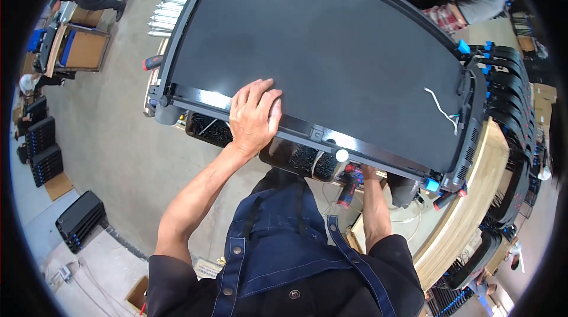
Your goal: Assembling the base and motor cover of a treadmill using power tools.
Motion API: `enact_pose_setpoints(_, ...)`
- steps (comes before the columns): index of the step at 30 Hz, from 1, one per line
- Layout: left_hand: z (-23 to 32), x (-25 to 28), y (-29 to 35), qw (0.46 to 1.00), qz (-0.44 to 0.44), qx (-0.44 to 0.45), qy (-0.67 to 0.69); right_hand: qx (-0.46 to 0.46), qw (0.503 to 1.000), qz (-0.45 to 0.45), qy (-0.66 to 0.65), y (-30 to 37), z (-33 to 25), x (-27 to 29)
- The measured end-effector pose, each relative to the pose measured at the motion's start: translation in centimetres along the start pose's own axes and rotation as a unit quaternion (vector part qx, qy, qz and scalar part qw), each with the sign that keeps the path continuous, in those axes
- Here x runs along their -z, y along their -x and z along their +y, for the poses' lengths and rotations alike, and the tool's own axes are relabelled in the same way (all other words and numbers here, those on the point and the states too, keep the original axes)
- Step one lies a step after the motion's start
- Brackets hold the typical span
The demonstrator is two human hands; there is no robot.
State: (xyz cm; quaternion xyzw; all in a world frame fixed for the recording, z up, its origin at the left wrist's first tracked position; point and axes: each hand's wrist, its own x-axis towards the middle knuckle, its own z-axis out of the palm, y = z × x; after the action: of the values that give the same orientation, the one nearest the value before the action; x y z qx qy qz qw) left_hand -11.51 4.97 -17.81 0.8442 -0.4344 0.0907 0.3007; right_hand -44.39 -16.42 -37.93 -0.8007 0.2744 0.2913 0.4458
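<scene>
There lay the black treadmill deck [331,56], right in front of the worker [278,258]! The left hand [254,117] rested across its near rail [294,129], fingers extended flat over the belt [355,80]. The right hand [369,172] sat mostly hidden at that edge, cordless drill [349,188] just beside; its fingers' state, I couldn't tell.
</scene>
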Motion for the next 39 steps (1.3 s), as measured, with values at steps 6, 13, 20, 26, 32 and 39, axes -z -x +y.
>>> enact_pose_setpoints(6, -0.6, 0.9, 0.8, 1.000, 0.021, -0.010, 0.001, 0.034, 0.950, -0.023, -0.308, 12.3, -17.2, 0.6)
enact_pose_setpoints(13, -0.4, 1.6, 1.8, 0.999, 0.027, -0.037, 0.009, 0.061, 0.810, 0.250, -0.527, 19.5, -20.8, 6.1)
enact_pose_setpoints(20, 1.2, 2.6, 2.9, 0.989, 0.071, 0.040, 0.119, -0.135, 0.940, 0.249, -0.192, 17.9, -3.9, -7.1)
enact_pose_setpoints(26, 11.7, -3.8, 12.5, 0.948, -0.209, 0.021, 0.239, -0.279, 0.842, 0.378, -0.265, 7.2, 9.5, -14.3)
enact_pose_setpoints(32, 13.9, -20.4, 23.0, 0.920, -0.381, 0.075, 0.048, -0.323, 0.857, 0.271, -0.295, 8.8, 5.8, -10.2)
enact_pose_setpoints(39, 14.0, -25.9, 25.4, 0.862, -0.484, 0.076, -0.129, -0.075, 0.783, -0.044, -0.616, 26.1, 6.5, 0.4)
